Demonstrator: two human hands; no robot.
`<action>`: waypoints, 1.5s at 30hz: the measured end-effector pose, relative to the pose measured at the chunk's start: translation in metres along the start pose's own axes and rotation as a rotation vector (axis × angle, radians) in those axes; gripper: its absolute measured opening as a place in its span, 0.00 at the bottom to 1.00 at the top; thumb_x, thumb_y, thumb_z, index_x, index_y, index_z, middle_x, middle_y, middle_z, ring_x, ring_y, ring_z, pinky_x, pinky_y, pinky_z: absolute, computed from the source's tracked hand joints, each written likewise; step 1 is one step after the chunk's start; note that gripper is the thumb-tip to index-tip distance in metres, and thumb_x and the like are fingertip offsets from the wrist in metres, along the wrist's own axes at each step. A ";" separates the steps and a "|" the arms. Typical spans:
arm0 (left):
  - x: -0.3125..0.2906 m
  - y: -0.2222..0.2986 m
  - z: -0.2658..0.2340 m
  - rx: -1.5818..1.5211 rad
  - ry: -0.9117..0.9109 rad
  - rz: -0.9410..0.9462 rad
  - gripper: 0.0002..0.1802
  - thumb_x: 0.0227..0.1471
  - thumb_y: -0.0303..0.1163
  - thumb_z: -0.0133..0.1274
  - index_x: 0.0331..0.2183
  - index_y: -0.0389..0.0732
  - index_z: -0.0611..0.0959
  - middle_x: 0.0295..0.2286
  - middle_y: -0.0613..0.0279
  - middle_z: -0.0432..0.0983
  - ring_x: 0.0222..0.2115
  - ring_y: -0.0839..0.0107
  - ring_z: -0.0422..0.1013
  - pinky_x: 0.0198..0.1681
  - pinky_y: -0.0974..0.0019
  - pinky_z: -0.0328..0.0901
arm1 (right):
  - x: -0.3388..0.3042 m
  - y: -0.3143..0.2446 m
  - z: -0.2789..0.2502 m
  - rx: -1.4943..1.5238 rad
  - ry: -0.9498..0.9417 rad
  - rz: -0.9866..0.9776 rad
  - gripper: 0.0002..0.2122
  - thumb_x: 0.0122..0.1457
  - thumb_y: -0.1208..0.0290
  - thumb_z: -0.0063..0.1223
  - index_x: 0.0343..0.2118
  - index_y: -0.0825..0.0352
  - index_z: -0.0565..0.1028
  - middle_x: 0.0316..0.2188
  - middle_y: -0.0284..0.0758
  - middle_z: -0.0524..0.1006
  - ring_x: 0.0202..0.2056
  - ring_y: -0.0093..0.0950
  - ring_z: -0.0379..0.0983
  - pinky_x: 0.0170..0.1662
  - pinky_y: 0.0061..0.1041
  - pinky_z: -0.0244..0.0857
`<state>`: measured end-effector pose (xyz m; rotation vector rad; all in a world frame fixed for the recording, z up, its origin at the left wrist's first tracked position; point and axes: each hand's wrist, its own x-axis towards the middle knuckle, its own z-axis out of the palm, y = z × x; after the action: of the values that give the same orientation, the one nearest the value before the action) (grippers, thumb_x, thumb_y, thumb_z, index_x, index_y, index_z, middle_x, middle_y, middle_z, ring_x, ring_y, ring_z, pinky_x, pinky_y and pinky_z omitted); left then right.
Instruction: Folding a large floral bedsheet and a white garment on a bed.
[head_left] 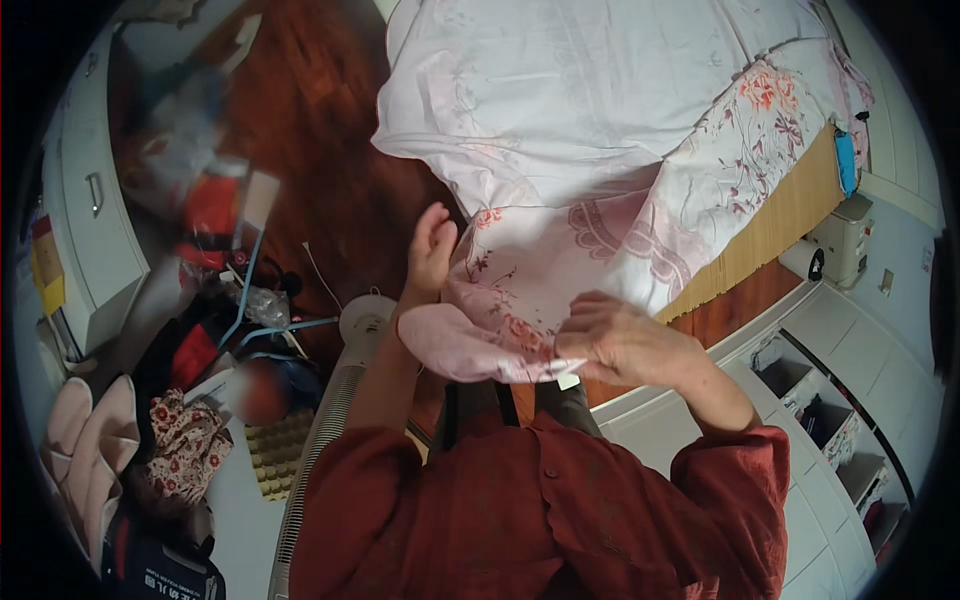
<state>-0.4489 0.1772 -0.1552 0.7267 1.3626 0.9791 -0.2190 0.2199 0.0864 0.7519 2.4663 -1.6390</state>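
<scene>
A floral bed cover (520,255), white and pale pink with reddish flowers, spreads from the bed down to my waist. My right hand (625,340) pinches its near edge, with a small white tag (569,380) just below the fingers. To the left, my left hand (432,248) is raised with its fingers stretched out beside the cover. A fold of the cover lies over my left forearm near the wrist. Between my hands the cloth hangs in a loose, rolled fold.
A tan mat (765,240) shows along the bed's right side. A slatted white heater (335,390) stands by my left arm. Bags, clothes and blue tubing (245,290) clutter the left, near a white drawer cabinet (95,200). Storage compartments (825,415) are at the right.
</scene>
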 end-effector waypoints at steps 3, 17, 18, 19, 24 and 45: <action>0.030 0.027 0.014 -0.142 0.087 -0.305 0.28 0.46 0.33 0.53 0.48 0.36 0.64 0.46 0.55 0.62 0.45 0.70 0.61 0.46 0.71 0.56 | -0.010 -0.004 0.005 0.036 0.045 -0.036 0.07 0.42 0.72 0.52 0.24 0.65 0.68 0.20 0.34 0.68 0.29 0.34 0.66 0.37 0.32 0.58; -0.038 0.033 -0.014 -0.112 0.081 -0.159 0.29 0.51 0.49 0.38 0.45 0.33 0.68 0.44 0.54 0.65 0.44 0.69 0.62 0.47 0.67 0.55 | -0.012 0.003 -0.019 0.017 0.026 -0.009 0.06 0.44 0.71 0.52 0.24 0.65 0.68 0.21 0.32 0.69 0.29 0.31 0.66 0.37 0.31 0.58; -0.057 0.046 -0.010 -0.269 -0.177 -0.143 0.34 0.51 0.54 0.33 0.47 0.33 0.66 0.46 0.52 0.63 0.47 0.66 0.60 0.50 0.65 0.51 | -0.010 0.002 -0.022 0.000 0.023 -0.025 0.06 0.44 0.71 0.52 0.24 0.64 0.68 0.20 0.32 0.69 0.28 0.31 0.67 0.36 0.31 0.59; -0.072 0.053 -0.011 -0.421 -0.429 -0.119 0.39 0.51 0.60 0.28 0.49 0.34 0.64 0.48 0.51 0.61 0.50 0.64 0.57 0.54 0.63 0.48 | -0.006 0.001 -0.027 -0.003 0.022 -0.039 0.06 0.44 0.71 0.52 0.24 0.64 0.68 0.20 0.32 0.69 0.28 0.31 0.67 0.36 0.31 0.59; -0.111 0.115 -0.009 -0.620 -0.587 -0.625 0.42 0.39 0.49 0.57 0.50 0.32 0.61 0.48 0.52 0.60 0.49 0.64 0.57 0.53 0.62 0.51 | 0.004 0.020 -0.062 -0.028 0.209 0.032 0.07 0.47 0.70 0.51 0.23 0.66 0.66 0.20 0.34 0.68 0.24 0.34 0.67 0.32 0.33 0.60; 0.077 0.021 -0.101 -0.634 -0.064 -0.125 0.28 0.55 0.41 0.38 0.54 0.40 0.55 0.51 0.55 0.56 0.51 0.67 0.55 0.53 0.65 0.52 | 0.174 0.203 -0.088 -0.491 1.000 0.163 0.17 0.47 0.62 0.54 0.39 0.64 0.70 0.34 0.43 0.71 0.38 0.42 0.66 0.40 0.34 0.61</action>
<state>-0.5557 0.2432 -0.1819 0.1883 0.9442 1.1900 -0.2643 0.4203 -0.1060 1.9326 3.0364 -0.5481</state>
